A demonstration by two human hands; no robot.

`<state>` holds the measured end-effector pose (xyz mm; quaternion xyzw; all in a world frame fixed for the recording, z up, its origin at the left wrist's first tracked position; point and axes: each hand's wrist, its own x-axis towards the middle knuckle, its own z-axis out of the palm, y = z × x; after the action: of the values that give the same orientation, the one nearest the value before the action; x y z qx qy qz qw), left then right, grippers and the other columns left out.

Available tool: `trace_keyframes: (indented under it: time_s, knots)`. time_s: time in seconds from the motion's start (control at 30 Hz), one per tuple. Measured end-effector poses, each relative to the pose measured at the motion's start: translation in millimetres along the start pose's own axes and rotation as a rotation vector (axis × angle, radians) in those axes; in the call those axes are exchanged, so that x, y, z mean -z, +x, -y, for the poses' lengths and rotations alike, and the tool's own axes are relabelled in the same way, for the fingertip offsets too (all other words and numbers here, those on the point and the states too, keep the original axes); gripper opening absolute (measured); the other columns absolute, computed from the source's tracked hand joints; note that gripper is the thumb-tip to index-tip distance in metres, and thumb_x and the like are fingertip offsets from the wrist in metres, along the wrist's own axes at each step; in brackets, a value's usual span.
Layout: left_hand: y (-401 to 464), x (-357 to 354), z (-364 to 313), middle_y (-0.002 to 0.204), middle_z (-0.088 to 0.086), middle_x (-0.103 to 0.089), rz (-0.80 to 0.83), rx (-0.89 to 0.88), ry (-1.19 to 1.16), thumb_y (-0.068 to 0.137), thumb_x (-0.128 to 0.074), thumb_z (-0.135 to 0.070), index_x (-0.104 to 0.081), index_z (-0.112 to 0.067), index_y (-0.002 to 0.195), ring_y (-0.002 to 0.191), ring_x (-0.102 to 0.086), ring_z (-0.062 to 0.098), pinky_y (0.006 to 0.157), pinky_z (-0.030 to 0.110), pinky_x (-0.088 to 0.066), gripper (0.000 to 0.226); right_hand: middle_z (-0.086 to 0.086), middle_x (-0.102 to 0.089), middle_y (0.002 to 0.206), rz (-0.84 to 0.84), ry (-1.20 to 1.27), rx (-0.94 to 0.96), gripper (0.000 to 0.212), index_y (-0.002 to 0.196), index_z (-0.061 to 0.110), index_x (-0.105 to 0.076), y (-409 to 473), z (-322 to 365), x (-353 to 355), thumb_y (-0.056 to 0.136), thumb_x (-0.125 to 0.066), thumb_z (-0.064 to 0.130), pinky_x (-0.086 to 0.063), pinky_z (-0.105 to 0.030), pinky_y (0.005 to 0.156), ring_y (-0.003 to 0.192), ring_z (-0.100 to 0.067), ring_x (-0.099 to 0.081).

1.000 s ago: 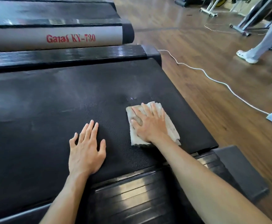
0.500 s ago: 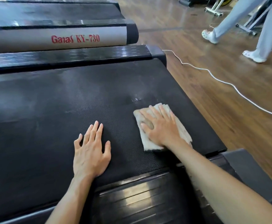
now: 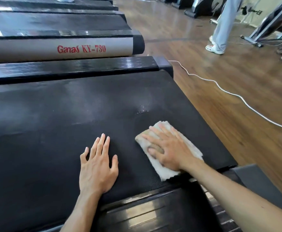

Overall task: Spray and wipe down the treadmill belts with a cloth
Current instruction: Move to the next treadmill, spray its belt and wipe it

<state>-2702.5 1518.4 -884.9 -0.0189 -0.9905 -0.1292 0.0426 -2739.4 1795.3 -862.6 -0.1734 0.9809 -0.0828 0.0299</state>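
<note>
The right hand (image 3: 169, 150) presses flat on the cloth (image 3: 168, 171), fingers straight, having slid it toward ten o'clock across the belt (image 3: 53, 123) in the last second. The left hand (image 3: 97, 166) stays spread, bracing at nine o'clock. Wet droplets (image 3: 142, 111), seemingly spray, lie at twelve o'clock, unwiped.

Black treadmill belt (image 3: 56, 124); folded cloth (image 3: 163, 169) flat on it.
</note>
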Motion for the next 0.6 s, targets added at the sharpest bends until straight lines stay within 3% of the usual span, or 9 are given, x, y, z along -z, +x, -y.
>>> trace_keyframes:
  time_s: [0.13, 0.2, 0.3, 0.43, 0.5, 0.6]
  knots:
    - [1, 0, 1, 0.17, -0.01, -0.008, 0.003, 0.0, 0.001, 0.09, -0.012, -0.055, -0.021, -0.025, 0.162, 0.156, -0.003, 0.006, 0.125, 0.042, -0.01, 0.078, 0.012, -0.011, 0.172, -0.016, -0.013, -0.284, 0.058, 0.159, 0.051, -0.019, 78, -8, 2, 0.102, -0.027, 0.06, 0.005, -0.053, 0.126, 0.159, -0.021, 0.009]
    - [1, 0, 1, 0.17, -0.01, -0.009, 0.009, -0.005, 0.002, 0.091, -0.013, -0.055, -0.022, -0.025, 0.162, 0.156, -0.004, 0.006, 0.125, 0.042, -0.011, 0.077, 0.008, -0.008, 0.173, 0.001, -0.032, -0.326, 0.06, 0.161, 0.049, -0.016, 108, 10, 0, 0.103, -0.024, 0.059, 0.009, -0.057, 0.125, 0.158, -0.026, 0.011]
    - [1, 1, 1, 0.17, -0.01, -0.008, 0.012, -0.005, 0.005, 0.091, -0.012, -0.056, -0.021, -0.026, 0.162, 0.156, -0.003, 0.006, 0.125, 0.041, -0.01, 0.078, 0.006, -0.012, 0.172, -0.015, -0.065, -0.196, 0.06, 0.16, 0.047, -0.019, 109, 45, -5, 0.102, -0.025, 0.06, 0.008, -0.057, 0.124, 0.158, -0.027, 0.008]
    - [1, 2, 0, 0.17, -0.011, -0.006, 0.005, -0.012, -0.005, 0.091, -0.012, -0.056, -0.02, -0.026, 0.162, 0.156, 0.0, 0.005, 0.126, 0.04, -0.01, 0.077, 0.016, -0.01, 0.172, -0.01, 0.013, 0.042, 0.06, 0.158, 0.055, -0.019, 44, 40, -3, 0.1, -0.032, 0.062, 0.011, -0.047, 0.126, 0.159, -0.014, 0.01]
    - [0, 1, 0, 0.17, -0.011, -0.009, -0.001, -0.008, -0.024, 0.092, -0.015, -0.055, -0.022, -0.026, 0.161, 0.156, -0.002, 0.004, 0.125, 0.04, -0.01, 0.076, 0.019, -0.011, 0.171, 0.011, 0.027, 0.047, 0.061, 0.158, 0.055, -0.022, 23, 12, -1, 0.097, -0.027, 0.065, 0.006, -0.045, 0.128, 0.158, -0.009, 0.008]
    - [0, 1, 0, 0.17, -0.011, -0.009, -0.002, 0.002, -0.033, 0.092, -0.015, -0.054, -0.022, -0.026, 0.161, 0.156, -0.003, 0.004, 0.125, 0.04, -0.009, 0.076, 0.013, -0.016, 0.171, 0.011, -0.004, -0.097, 0.065, 0.159, 0.052, -0.023, 48, -26, 7, 0.095, -0.021, 0.065, -0.001, -0.048, 0.127, 0.159, -0.01, 0.004]
